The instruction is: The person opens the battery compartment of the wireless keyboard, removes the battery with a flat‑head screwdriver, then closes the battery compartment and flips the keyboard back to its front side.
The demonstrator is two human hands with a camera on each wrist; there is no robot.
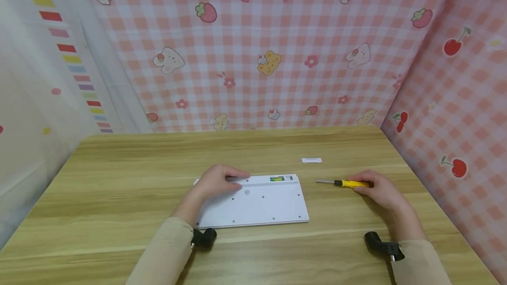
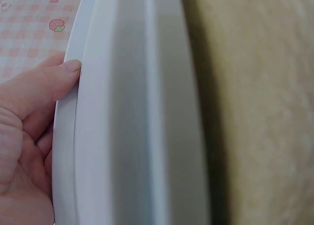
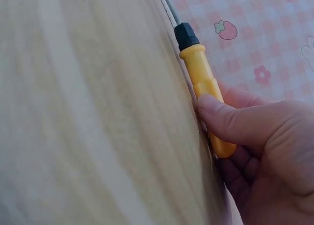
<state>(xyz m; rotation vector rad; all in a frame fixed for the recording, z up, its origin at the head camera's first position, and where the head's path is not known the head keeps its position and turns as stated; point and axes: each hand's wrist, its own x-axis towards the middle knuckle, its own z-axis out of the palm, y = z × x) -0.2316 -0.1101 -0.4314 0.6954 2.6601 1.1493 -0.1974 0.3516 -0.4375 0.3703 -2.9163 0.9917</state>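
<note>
A white keyboard [image 1: 253, 208] lies face down on the table, small screw holes dotted over its underside. In its far raised edge a battery compartment stands uncovered, with a green battery [image 1: 277, 179] inside. My left hand [image 1: 215, 182] grips that raised edge left of the compartment; in the left wrist view the thumb [image 2: 68, 70] rests on the ridge and the fingers go behind it. To the right, my right hand [image 1: 378, 188] pinches the yellow handle of a screwdriver [image 3: 198, 70] between thumb and fingers. Its metal shaft points left, toward the keyboard.
A small white battery cover [image 1: 311, 160] lies on the wooden table [image 1: 119, 175], beyond the keyboard and screwdriver. Pink checked cloth [image 1: 253, 34] hangs behind the table and along its right side. Paler cloth hangs on the left.
</note>
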